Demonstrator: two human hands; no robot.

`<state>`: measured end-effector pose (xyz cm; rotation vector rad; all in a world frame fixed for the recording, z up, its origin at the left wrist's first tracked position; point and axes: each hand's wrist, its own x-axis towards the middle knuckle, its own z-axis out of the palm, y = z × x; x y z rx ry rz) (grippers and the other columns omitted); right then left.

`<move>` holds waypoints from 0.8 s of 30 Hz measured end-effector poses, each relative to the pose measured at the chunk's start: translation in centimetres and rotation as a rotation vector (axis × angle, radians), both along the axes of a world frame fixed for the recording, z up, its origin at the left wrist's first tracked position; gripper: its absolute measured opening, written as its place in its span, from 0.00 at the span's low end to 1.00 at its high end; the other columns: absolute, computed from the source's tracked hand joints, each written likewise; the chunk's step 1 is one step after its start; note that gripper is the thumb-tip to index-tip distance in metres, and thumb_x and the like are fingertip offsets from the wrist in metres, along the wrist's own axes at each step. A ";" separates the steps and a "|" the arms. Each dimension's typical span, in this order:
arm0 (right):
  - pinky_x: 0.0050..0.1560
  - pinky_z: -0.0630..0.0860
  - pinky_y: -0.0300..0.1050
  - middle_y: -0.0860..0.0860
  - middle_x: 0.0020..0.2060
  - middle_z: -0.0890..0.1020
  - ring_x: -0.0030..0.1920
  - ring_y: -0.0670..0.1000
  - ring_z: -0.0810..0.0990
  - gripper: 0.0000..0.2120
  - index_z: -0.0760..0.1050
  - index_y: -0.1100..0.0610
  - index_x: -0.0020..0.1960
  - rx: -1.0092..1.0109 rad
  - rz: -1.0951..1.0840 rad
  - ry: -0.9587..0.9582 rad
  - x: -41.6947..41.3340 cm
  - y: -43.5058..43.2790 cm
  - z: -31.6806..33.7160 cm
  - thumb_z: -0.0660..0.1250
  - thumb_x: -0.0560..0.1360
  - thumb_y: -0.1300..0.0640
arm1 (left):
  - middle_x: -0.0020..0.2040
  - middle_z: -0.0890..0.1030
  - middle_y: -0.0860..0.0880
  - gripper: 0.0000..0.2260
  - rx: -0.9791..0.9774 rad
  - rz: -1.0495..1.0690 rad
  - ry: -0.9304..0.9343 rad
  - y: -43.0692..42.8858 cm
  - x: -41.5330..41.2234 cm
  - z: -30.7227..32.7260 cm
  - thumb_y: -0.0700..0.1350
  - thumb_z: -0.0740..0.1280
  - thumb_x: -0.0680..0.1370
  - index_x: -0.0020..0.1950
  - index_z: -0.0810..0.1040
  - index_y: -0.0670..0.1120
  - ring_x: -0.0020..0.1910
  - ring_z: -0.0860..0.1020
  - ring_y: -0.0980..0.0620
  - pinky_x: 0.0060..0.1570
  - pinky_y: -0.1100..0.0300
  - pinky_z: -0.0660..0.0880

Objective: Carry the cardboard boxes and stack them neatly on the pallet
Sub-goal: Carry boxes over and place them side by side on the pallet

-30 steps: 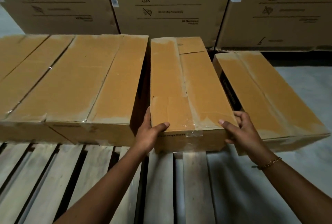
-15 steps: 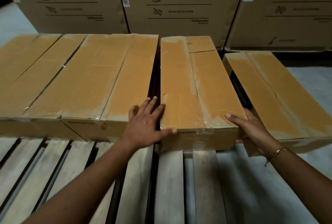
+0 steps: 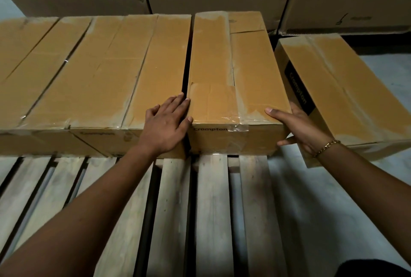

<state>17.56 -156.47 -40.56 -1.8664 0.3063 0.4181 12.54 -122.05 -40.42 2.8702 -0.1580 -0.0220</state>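
The left hand (image 3: pixel 165 125) has slid onto the neighbouring box (image 3: pixel 93 76) — flat, fingers straight; the right hand (image 3: pixel 300 127) grips the narrow box (image 3: pixel 233 65) by its near corner.

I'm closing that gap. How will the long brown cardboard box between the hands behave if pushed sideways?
The long brown cardboard box lies flat, so probably slides, not tips. Its crisp edges suggest stiffness. Gaps in the wooden pallet might snag it.

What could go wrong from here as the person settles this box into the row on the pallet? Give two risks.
The left hand rests with fingertips at the gap beside the middle box; pushing it left could pinch them. The right hand grips its corner close to the angled box, so knuckles may get squeezed.
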 end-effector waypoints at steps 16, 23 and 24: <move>0.46 0.84 0.63 0.43 0.67 0.76 0.64 0.52 0.76 0.27 0.71 0.43 0.72 0.118 -0.005 0.079 -1.1 -1.5 -1.4 0.63 0.77 0.32 | 0.75 0.70 0.46 0.40 0.001 -0.036 -0.142 0.1 -1.2 -0.1 0.74 0.57 0.74 0.72 0.72 0.45 0.74 0.68 0.46 0.70 0.41 0.63; 0.46 0.73 0.39 0.53 0.60 0.81 0.55 0.52 0.80 0.27 0.74 0.52 0.64 0.284 -0.220 0.300 -2.8 -1.4 -9.2 0.54 0.80 0.32 | 0.82 0.61 0.46 0.46 0.233 -0.051 -0.122 0.2 -0.8 -1.1 0.77 0.49 0.75 0.83 0.58 0.47 0.80 0.61 0.45 0.72 0.42 0.61; 0.54 0.75 0.41 0.54 0.62 0.81 0.62 0.55 0.79 0.25 0.74 0.52 0.64 0.330 -0.244 0.269 -3.1 -0.8 -10.2 0.57 0.80 0.34 | 0.83 0.60 0.47 0.46 0.238 -0.053 -0.112 0.4 -0.6 -1.3 0.77 0.49 0.75 0.83 0.57 0.47 0.80 0.61 0.45 0.73 0.41 0.61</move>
